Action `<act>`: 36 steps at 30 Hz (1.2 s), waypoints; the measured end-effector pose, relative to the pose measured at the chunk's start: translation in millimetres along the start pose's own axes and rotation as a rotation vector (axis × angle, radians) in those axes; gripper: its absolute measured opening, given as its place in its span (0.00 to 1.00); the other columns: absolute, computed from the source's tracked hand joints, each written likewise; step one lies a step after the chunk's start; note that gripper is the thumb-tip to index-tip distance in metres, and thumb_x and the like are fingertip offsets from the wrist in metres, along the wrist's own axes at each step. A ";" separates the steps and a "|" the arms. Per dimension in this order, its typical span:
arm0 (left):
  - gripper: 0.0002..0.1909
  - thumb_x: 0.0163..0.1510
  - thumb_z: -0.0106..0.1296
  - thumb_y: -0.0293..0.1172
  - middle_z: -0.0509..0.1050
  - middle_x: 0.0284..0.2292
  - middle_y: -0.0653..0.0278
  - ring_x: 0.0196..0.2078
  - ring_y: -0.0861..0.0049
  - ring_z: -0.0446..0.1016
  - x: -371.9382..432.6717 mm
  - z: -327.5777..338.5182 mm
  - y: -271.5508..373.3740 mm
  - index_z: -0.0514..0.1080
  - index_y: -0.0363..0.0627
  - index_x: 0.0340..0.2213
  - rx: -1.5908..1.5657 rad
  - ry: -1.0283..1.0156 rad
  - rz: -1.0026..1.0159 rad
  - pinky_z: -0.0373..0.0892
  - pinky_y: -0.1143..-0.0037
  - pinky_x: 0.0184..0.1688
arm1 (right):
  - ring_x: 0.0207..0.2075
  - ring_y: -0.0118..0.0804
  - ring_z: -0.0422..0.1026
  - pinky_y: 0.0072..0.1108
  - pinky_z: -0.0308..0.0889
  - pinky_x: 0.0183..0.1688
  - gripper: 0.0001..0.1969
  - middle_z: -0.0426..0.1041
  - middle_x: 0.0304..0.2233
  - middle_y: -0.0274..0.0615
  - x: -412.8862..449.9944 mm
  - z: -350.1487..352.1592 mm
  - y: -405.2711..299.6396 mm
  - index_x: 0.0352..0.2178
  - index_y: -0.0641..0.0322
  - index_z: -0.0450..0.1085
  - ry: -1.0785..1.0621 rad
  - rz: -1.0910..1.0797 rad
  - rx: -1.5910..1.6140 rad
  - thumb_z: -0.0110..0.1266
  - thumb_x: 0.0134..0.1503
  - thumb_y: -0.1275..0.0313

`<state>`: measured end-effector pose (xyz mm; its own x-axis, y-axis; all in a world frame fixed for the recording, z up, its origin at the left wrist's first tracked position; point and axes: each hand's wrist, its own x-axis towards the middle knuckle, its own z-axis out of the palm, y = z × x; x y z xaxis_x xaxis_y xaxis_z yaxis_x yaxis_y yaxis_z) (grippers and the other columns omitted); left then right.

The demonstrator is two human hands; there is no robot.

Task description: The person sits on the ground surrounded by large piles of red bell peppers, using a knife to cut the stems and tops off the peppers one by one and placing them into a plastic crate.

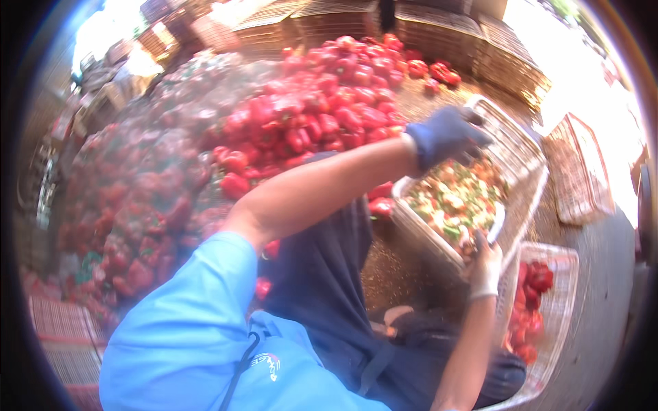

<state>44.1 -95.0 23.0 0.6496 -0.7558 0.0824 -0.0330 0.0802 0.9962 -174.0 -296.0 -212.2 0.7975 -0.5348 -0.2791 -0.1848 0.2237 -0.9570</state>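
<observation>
My left hand (455, 136), in a blue glove with dark fingertips, hangs with its fingers apart over the far side of a pale plastic crate (429, 234). Nothing shows in it. Pepper cores and trimmings (452, 198), pale green and orange, fill this crate. At the crate's near right corner, my right hand (484, 264), in a pale glove with dark fingertips, is closed on what looks like a small knife (497, 222) with a curved, bright blade. Red bell peppers (329, 110) lie heaped in front of me, left of the crate. Motion blur softens both hands.
A tilted empty-looking crate (506, 138) leans behind the trimmings. Another crate (563, 308) at the right holds red pepper pieces (527, 313). A further crate (578, 169) stands far right. Stacked crates (437, 38) line the back. A hazy, larger heap (139, 205) of peppers spreads left.
</observation>
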 end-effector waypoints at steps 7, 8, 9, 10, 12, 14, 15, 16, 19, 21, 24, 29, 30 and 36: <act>0.37 0.53 0.65 0.50 0.76 0.56 0.47 0.59 0.53 0.73 -148.4 -316.2 -86.5 0.71 0.39 0.58 1.061 0.775 -0.298 0.69 0.64 0.63 | 0.18 0.24 0.67 0.17 0.63 0.18 0.20 0.77 0.30 0.35 -39.0 24.3 -85.4 0.55 0.59 0.71 0.160 0.058 0.029 0.56 0.68 0.59; 0.43 0.52 0.65 0.53 0.73 0.59 0.45 0.63 0.53 0.71 -157.9 -317.5 -79.5 0.68 0.38 0.61 1.097 0.834 -0.552 0.66 0.66 0.65 | 0.18 0.23 0.66 0.17 0.62 0.18 0.20 0.77 0.32 0.34 -42.4 20.8 -95.4 0.56 0.58 0.71 0.148 0.000 0.042 0.53 0.69 0.58; 0.43 0.51 0.65 0.53 0.73 0.59 0.45 0.62 0.53 0.71 -175.5 -336.7 -87.4 0.68 0.39 0.61 1.201 0.909 -0.509 0.66 0.65 0.65 | 0.18 0.22 0.65 0.16 0.60 0.18 0.20 0.76 0.32 0.32 -41.1 23.0 -95.5 0.56 0.57 0.71 0.112 -0.084 0.011 0.51 0.70 0.58; 0.43 0.51 0.65 0.54 0.72 0.59 0.45 0.62 0.53 0.71 -188.0 -353.6 -97.3 0.68 0.39 0.61 1.307 0.980 -0.463 0.66 0.64 0.65 | 0.19 0.21 0.65 0.16 0.60 0.18 0.19 0.74 0.30 0.31 -36.0 24.6 -91.1 0.56 0.58 0.71 0.114 -0.101 -0.037 0.52 0.69 0.59; 0.46 0.51 0.66 0.53 0.71 0.61 0.44 0.64 0.52 0.69 -173.7 -356.5 -106.5 0.64 0.40 0.64 1.350 0.874 -0.448 0.65 0.63 0.66 | 0.19 0.21 0.64 0.16 0.58 0.19 0.18 0.70 0.26 0.29 -21.1 17.8 -73.1 0.54 0.59 0.71 0.186 -0.021 -0.237 0.55 0.68 0.61; 0.49 0.51 0.66 0.54 0.70 0.62 0.45 0.65 0.52 0.69 -147.9 -350.9 -110.0 0.62 0.41 0.66 1.386 0.740 -0.417 0.65 0.62 0.67 | 0.13 0.18 0.59 0.15 0.53 0.13 0.14 0.67 0.19 0.28 -11.5 21.0 -49.7 0.49 0.60 0.72 0.268 0.066 -0.211 0.57 0.68 0.64; 0.49 0.50 0.66 0.54 0.71 0.62 0.45 0.65 0.53 0.69 -137.8 -353.9 -117.6 0.61 0.42 0.67 1.485 0.696 -0.408 0.65 0.61 0.67 | 0.14 0.16 0.58 0.15 0.51 0.13 0.13 0.67 0.20 0.26 -8.3 29.3 -46.8 0.49 0.59 0.72 0.252 0.038 -0.287 0.61 0.66 0.66; 0.50 0.50 0.66 0.54 0.71 0.62 0.46 0.65 0.53 0.69 -128.6 -359.2 -123.7 0.60 0.43 0.67 1.581 0.646 -0.397 0.65 0.59 0.66 | 0.14 0.16 0.58 0.16 0.50 0.14 0.14 0.66 0.19 0.25 -6.6 35.8 -47.0 0.48 0.60 0.72 0.245 0.071 -0.285 0.61 0.66 0.65; 0.50 0.49 0.67 0.53 0.74 0.58 0.47 0.60 0.54 0.74 -95.7 -370.4 -140.3 0.61 0.45 0.67 1.643 0.529 -0.553 0.70 0.57 0.61 | 0.14 0.17 0.58 0.16 0.51 0.14 0.13 0.64 0.18 0.24 2.8 17.8 -19.4 0.48 0.61 0.71 0.196 -0.112 -0.340 0.60 0.67 0.65; 0.47 0.49 0.67 0.51 0.76 0.56 0.47 0.57 0.55 0.77 -81.6 -378.9 -145.0 0.64 0.44 0.65 1.637 0.498 -0.660 0.74 0.56 0.57 | 0.22 0.16 0.64 0.11 0.56 0.22 0.12 0.67 0.24 0.27 -14.9 63.0 -52.3 0.45 0.62 0.74 0.333 0.052 -0.205 0.63 0.64 0.67; 0.24 0.52 0.63 0.44 0.82 0.46 0.47 0.50 0.54 0.82 -67.3 -398.4 -149.5 0.78 0.43 0.47 1.709 0.431 -0.604 0.78 0.58 0.50 | 0.19 0.17 0.63 0.12 0.55 0.21 0.12 0.67 0.23 0.26 -18.9 65.5 -51.1 0.44 0.62 0.74 0.359 0.026 -0.262 0.63 0.65 0.67; 0.18 0.61 0.51 0.37 0.82 0.46 0.48 0.51 0.55 0.82 -62.5 -427.1 -137.5 0.81 0.47 0.48 1.629 0.498 -0.695 0.76 0.59 0.53 | 0.22 0.16 0.63 0.11 0.57 0.22 0.10 0.67 0.25 0.25 -16.9 57.9 -42.0 0.44 0.58 0.74 0.403 -0.009 -0.322 0.63 0.65 0.66; 0.16 0.61 0.52 0.35 0.82 0.48 0.50 0.51 0.56 0.82 -68.2 -432.2 -133.9 0.82 0.48 0.47 1.672 0.498 -0.681 0.77 0.61 0.51 | 0.22 0.16 0.63 0.11 0.57 0.21 0.10 0.67 0.25 0.25 -11.2 43.6 -25.2 0.44 0.57 0.74 0.386 -0.089 -0.356 0.63 0.65 0.66; 0.12 0.61 0.58 0.34 0.81 0.40 0.62 0.40 0.65 0.81 -86.2 -435.5 -118.5 0.78 0.48 0.46 0.502 0.882 -0.689 0.78 0.68 0.40 | 0.20 0.17 0.63 0.13 0.58 0.21 0.11 0.67 0.25 0.25 6.0 5.4 8.6 0.43 0.57 0.75 0.392 -0.347 -0.530 0.64 0.65 0.63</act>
<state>322.8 243.6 -114.0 0.9320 0.1733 -0.3185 0.3587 -0.5688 0.7401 -167.7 -292.9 -221.6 0.6151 -0.7772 0.1328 -0.2910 -0.3804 -0.8779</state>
